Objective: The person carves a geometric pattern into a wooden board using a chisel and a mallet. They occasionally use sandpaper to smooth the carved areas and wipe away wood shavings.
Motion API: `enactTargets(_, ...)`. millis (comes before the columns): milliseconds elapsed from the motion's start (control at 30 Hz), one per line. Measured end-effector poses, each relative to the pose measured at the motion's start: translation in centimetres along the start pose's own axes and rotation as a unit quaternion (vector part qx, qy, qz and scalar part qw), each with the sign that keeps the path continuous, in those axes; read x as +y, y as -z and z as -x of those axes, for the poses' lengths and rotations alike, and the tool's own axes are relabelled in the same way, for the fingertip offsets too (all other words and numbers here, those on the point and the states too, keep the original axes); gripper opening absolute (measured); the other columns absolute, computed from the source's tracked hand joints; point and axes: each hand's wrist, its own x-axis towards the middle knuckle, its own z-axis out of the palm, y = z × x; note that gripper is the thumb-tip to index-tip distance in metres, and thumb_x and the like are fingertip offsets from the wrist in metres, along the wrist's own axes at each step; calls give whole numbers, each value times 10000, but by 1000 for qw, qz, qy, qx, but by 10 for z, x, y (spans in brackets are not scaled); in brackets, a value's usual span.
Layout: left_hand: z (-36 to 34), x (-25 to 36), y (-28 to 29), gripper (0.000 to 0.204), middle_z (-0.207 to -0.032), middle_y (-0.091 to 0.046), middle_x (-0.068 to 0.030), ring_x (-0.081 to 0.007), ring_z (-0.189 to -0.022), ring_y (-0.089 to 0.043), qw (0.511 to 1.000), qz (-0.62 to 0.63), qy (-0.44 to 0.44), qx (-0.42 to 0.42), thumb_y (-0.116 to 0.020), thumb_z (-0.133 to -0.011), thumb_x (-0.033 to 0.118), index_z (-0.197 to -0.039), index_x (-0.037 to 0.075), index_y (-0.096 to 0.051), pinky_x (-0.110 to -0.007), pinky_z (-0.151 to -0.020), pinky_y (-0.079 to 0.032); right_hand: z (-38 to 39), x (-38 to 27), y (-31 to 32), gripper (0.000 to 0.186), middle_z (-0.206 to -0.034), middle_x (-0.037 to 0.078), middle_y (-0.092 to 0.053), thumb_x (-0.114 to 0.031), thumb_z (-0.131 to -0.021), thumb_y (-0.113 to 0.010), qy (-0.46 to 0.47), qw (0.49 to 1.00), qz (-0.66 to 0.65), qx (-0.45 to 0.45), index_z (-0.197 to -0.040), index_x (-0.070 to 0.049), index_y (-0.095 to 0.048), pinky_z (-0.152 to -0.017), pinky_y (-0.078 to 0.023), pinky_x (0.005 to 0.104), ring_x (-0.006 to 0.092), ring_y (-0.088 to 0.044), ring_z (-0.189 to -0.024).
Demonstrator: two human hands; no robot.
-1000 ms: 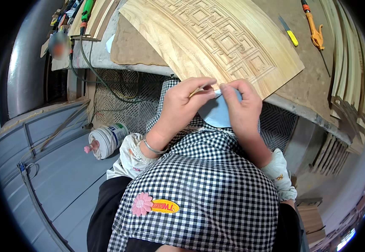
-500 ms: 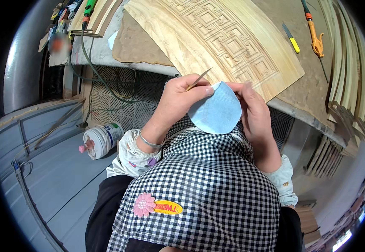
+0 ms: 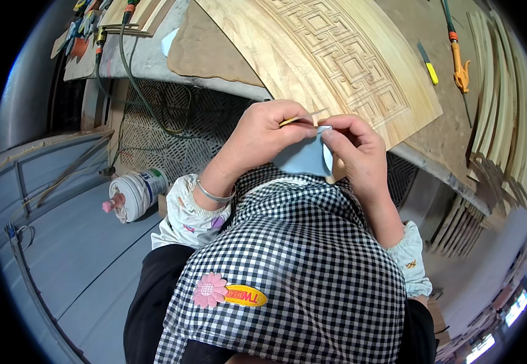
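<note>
While both hands met, left hand (image 3: 260, 138) pinched a thin stick (image 3: 303, 117), right hand (image 3: 354, 148) gripped blue sandpaper (image 3: 300, 159), carved wooden panel (image 3: 342, 60) just beyond.

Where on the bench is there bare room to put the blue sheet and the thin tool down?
Bare bench shows right of the carved wooden panel, between its edge and the yellow knife. A brown board left of the panel is also bare on top. Crowded: the far left corner with tools and cable, and the right edge with stacked curved wooden strips.
</note>
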Motion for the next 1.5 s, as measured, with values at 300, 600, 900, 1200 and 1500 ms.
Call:
enactTargets(300,23,7,-4,186,-742,-654,0,-56,-666,-588,988,138,45,59,-618,-1044,139,-1011,-16,-716,-237,-584,-456,-8,4,-18,167,-1010,62,-751,-11,-978,-710,-1,996,-24,86,-1135,38,-738,-836,-557,248,107,-689,-915)
enactTargets(600,17,-14,-13,226,-733,-630,24,-16,-623,-518,981,183,48,32,-596,-1073,180,-1029,17,-746,-182,-537,-365,-2,-9,-14,158,-1021,82,-759,-11,-973,-712,-44,996,-32,72,-1117,51,-732,-840,-561,256,120,-699,-923)
enactTargets(900,31,2,-16,255,-955,-734,-115,-321,-882,-690,885,-314,-232,253,-790,-882,156,-1099,28,-750,-388,-815,-564,-3,-1,1,109,-957,34,-739,-14,-971,-709,-9,993,-37,113,-1069,22,-740,-799,-532,231,83,-661,-861)
enactTargets(1200,15,-10,-21,141,-856,-676,-2,-65,-780,-611,988,-59,-52,135,-743,-929,83,-1026,-20,-746,-228,-679,-479,4,1,3,197,-882,-5,-683,-53,-973,-702,-54,996,-72,-9,-1154,19,-728,-654,-497,242,62,-593,-710)
enactTargets(1500,15,-7,-52,95,-785,-676,-115,-257,-660,-670,957,-171,-160,170,-732,-869,107,-856,20,-698,-355,-586,-518,-3,-9,9,203,-804,36,-691,-66,-926,-747,-113,991,-65,21,-1093,46,-718,-605,-498,225,71,-602,-658)
